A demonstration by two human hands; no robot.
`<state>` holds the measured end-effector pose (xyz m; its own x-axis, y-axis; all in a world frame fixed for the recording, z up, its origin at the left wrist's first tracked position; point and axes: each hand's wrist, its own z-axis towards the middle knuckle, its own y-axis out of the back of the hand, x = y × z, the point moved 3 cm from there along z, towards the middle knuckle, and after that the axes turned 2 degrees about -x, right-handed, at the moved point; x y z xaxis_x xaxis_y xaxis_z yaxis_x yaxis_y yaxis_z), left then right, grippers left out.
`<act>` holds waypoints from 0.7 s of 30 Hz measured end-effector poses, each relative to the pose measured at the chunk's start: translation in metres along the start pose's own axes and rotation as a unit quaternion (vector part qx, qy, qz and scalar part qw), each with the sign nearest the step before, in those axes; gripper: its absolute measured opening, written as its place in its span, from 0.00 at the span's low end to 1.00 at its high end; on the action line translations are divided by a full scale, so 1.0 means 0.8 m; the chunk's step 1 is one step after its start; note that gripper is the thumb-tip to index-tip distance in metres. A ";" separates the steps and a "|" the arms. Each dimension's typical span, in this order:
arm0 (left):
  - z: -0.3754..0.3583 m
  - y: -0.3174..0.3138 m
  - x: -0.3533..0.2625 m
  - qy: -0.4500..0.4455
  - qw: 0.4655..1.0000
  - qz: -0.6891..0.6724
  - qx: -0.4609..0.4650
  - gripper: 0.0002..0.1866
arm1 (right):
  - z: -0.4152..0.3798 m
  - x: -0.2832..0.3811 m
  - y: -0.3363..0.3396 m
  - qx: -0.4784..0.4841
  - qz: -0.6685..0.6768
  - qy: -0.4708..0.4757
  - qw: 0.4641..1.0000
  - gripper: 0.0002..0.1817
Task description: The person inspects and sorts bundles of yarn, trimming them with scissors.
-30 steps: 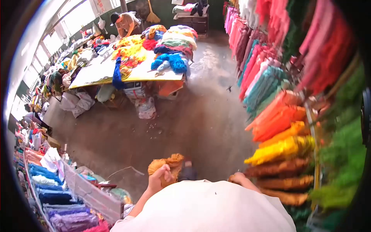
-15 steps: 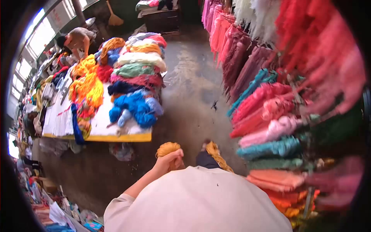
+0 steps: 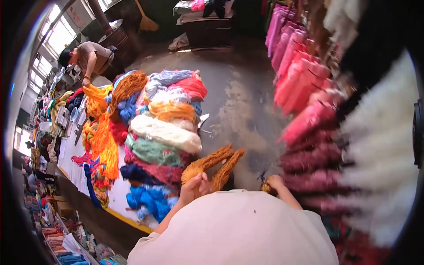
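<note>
Gripping a mustard-orange yarn skein [image 3: 210,162] just below frame centre, the left hand [image 3: 194,187] is closed around its lower end. Lower right of centre, the right hand [image 3: 274,183] seems closed on another orange bundle [image 3: 266,187], though blur obscures it. Left of them, a table [image 3: 117,207] carries heaped coloured yarn [image 3: 154,132].

Right hand [image 3: 274,182] half hidden behind the pale shirt [image 3: 238,229], its hold unclear; right-side hanging yarn [image 3: 309,119] blurred; far-left bench [image 3: 121,194] items too small to tell.
</note>
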<state>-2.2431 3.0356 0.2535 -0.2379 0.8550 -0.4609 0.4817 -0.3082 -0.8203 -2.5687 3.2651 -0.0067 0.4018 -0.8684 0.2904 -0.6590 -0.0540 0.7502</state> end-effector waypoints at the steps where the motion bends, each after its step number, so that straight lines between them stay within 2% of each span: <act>1: 0.046 0.000 -0.024 0.006 1.000 -0.014 0.006 0.13 | 0.051 0.021 0.014 -0.015 0.015 0.012 1.000 0.24; 2: 0.100 0.013 -0.044 0.023 1.000 -0.014 0.012 0.13 | 0.096 0.032 0.031 0.035 0.015 -0.010 0.999 0.24; 3: 0.152 0.011 -0.070 0.052 0.999 -0.017 -0.003 0.13 | 0.188 -0.002 -0.010 0.044 -0.026 0.111 0.992 0.24; 4: 0.211 0.016 -0.102 0.046 0.999 0.001 0.023 0.13 | 0.269 -0.033 -0.056 0.014 -0.128 0.131 0.983 0.24; 6: 0.321 -0.014 -0.176 0.000 1.000 0.009 0.019 0.13 | 0.281 0.021 0.048 0.062 -0.068 0.039 0.995 0.24; 11: 0.538 -0.072 -0.333 0.041 0.999 0.022 0.026 0.12 | 0.396 0.125 0.237 0.067 -0.037 -0.041 0.996 0.24; 13: 0.635 -0.058 -0.376 0.034 0.999 -0.001 0.029 0.12 | 0.466 0.170 0.280 0.072 -0.035 -0.054 0.995 0.24; 16: 0.758 -0.027 -0.444 0.005 0.998 -0.046 -0.046 0.11 | 0.592 0.233 0.332 0.090 -0.053 -0.055 0.993 0.24; 21: 0.906 0.029 -0.580 -0.126 0.979 -0.126 -0.102 0.12 | 0.832 0.369 0.419 0.136 -0.123 -0.016 0.983 0.24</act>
<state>-2.7328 2.3291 0.2028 -0.5591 0.7546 -0.3435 0.5338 0.0106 -0.8455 -3.0947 2.6627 -0.0649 0.5528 -0.8276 0.0977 -0.6916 -0.3901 0.6079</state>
